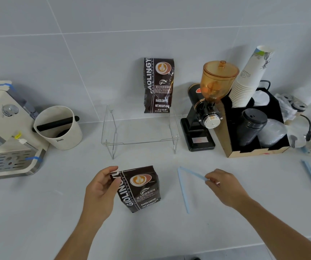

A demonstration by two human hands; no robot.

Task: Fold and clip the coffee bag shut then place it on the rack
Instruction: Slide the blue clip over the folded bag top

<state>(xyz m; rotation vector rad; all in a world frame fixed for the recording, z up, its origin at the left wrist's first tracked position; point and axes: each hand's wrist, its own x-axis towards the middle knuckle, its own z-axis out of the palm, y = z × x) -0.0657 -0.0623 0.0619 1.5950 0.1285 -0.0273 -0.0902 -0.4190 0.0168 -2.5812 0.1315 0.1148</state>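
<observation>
Bag (138,188) is standing on the near table; your left hand (102,190) is gripping its folded top. Right hand (224,186) is pinching the open clip (185,190): keep the fold tight while sliding it across.

My left hand (102,192) sat at about seven o'clock, thumb and fingers curled into a grip with the palm facing right. My right hand (226,186) reached in from five o'clock, forearm stretched out, fingertips (208,180) pinched together toward eleven.
</observation>
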